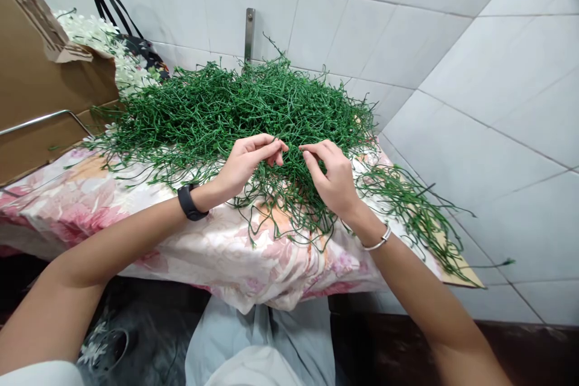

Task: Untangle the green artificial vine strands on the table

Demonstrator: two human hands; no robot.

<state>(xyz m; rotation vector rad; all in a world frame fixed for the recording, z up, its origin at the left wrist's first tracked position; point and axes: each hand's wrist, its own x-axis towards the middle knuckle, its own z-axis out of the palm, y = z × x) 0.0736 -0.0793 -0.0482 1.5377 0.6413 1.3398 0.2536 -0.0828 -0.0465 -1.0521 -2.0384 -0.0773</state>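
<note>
One green pile, two hands, a few single items

Around the one heap of green stems [253,108] there are two hands, left hand [246,163] and right hand [332,178] (one wristband each), one cardboard box [31,72] to its left, and one black bag [136,42] behind it.

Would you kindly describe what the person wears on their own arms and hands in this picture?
Both forearms are bare, with no gloves. The left hand has a black band like a watch or fitness tracker on its wrist. The right hand has a thin silver bangle on its wrist. A white sleeve edge shows at the left upper arm.
</note>
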